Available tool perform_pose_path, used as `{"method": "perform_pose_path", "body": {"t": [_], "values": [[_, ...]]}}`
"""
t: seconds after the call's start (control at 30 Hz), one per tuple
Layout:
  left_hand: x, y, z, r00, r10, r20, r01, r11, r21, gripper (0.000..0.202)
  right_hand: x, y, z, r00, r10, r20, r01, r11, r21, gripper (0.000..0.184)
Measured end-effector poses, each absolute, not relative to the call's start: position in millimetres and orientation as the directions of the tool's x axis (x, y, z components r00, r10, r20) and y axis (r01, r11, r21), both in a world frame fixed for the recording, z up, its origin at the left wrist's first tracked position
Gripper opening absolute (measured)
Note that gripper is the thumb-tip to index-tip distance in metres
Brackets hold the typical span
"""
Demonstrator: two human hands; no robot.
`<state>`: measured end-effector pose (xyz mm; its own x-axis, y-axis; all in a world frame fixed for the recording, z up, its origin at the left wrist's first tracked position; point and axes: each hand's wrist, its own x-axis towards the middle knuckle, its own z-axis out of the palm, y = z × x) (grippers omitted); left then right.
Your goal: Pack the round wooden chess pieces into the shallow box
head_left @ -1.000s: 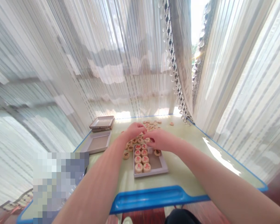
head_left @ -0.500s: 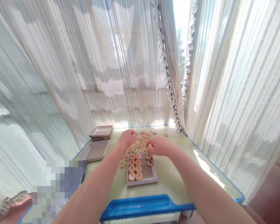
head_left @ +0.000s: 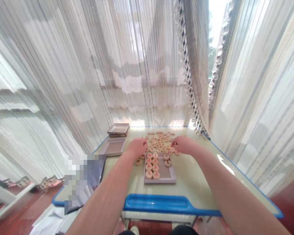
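Wooden Chinese chess pieces (head_left: 159,143) lie scattered in a loose heap across the table. A shallow open box (head_left: 165,178) stands in front of them. Two columns of red-marked pieces (head_left: 152,167) fill its left side, and two black-marked pieces (head_left: 167,160) sit at its upper right. My left hand (head_left: 138,147) is at the heap's left edge with fingers curled together; whatever they hold is hidden. On the other side, my right hand (head_left: 185,144) is curled with thumb and fingers pinched by the heap's right edge. What is in the pinch is too small to tell.
A shallow tray (head_left: 115,147) and stacked trays (head_left: 119,129) rest at the table's far left. A dark, partly pixelated flat object (head_left: 95,173) is at the left edge. The table (head_left: 191,182) has a blue rim, and curtains (head_left: 142,65) hang behind it.
The camera view has shifted, so the table appears further right and higher. My right hand has moved outward to the heap's right side, and my left hand has drawn back nearer the heap's front left.
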<state>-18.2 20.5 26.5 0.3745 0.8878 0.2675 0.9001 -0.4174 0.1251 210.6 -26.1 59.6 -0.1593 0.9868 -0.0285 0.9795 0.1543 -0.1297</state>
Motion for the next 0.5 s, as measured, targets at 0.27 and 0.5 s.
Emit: {"method": "perform_pose_path", "body": {"t": [0.27,0.5], "values": [[-12,18,30,0.228,0.929,0.292,0.954,-0.272,0.122,0.032,217,-21,49,-0.052,0.997,-0.056,0.998,0.050,-0.038,0.032],[-9,17,33,0.135,0.975,0.178,0.969,-0.168,0.182,0.027,206,-12,37,-0.185,0.979,0.086,0.970,0.196,-0.146,0.028]]}}
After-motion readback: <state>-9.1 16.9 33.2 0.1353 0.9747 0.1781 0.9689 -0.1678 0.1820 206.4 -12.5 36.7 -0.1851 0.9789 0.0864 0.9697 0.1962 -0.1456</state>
